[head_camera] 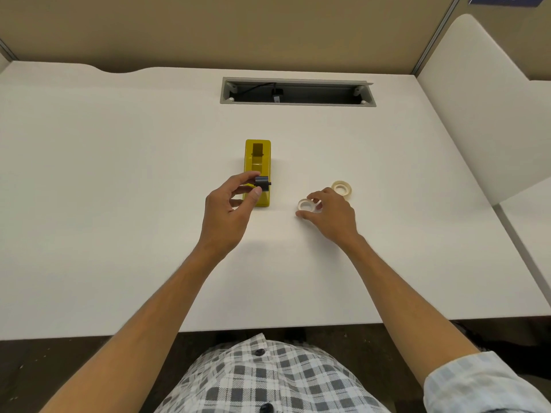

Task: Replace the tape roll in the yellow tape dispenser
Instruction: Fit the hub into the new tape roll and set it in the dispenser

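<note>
The yellow tape dispenser point(258, 162) lies lengthwise on the white desk point(119, 174), its roll bay empty. My left hand point(229, 210) hovers over its near end and pinches the dark grey spindle core point(262, 182) between thumb and fingers. To the right, a pale tape roll point(305, 205) lies flat on the desk, and my right hand point(331, 214) rests over it with thumb and fingers at its rim. A second pale tape roll point(342, 188) lies just beyond that hand.
A grey cable slot point(298, 92) is cut into the desk behind the dispenser. A white divider panel point(477, 99) rises on the right. The desk's front edge runs close to my checked shirt point(268, 377).
</note>
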